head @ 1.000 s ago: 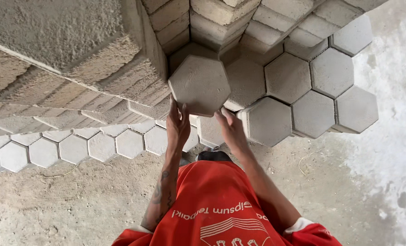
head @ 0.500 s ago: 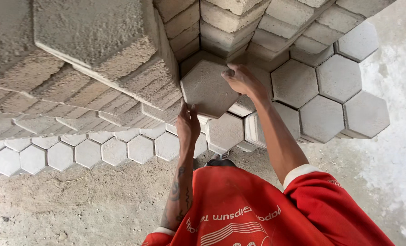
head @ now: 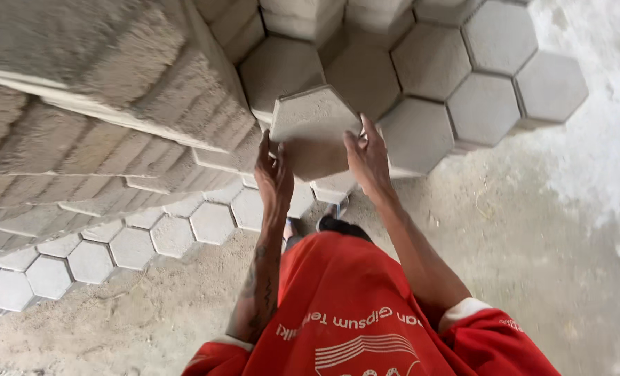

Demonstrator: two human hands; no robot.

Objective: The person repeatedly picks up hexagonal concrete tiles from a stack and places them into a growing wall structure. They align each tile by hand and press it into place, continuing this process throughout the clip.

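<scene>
I hold a grey hexagonal concrete paving block [head: 313, 129] in front of me with both hands, its flat face turned towards me. My left hand [head: 274, 175] grips its lower left edge. My right hand [head: 367, 159] grips its right edge. Just behind the block stands a stack of the same hexagonal blocks [head: 421, 76]. A red shirt [head: 366, 313] covers my torso below.
A tall pile of blocks [head: 108, 104] looms at the upper left. One layer of hexagonal blocks [head: 108, 244] lies on the ground at the left. Dusty concrete floor [head: 533, 230] spreads to the right and bottom left. My feet [head: 317, 224] show under the held block.
The block has come away from the stack and sits lower, closer to me. My left hand has joined the right hand on it. The view has tilted downwards.
</scene>
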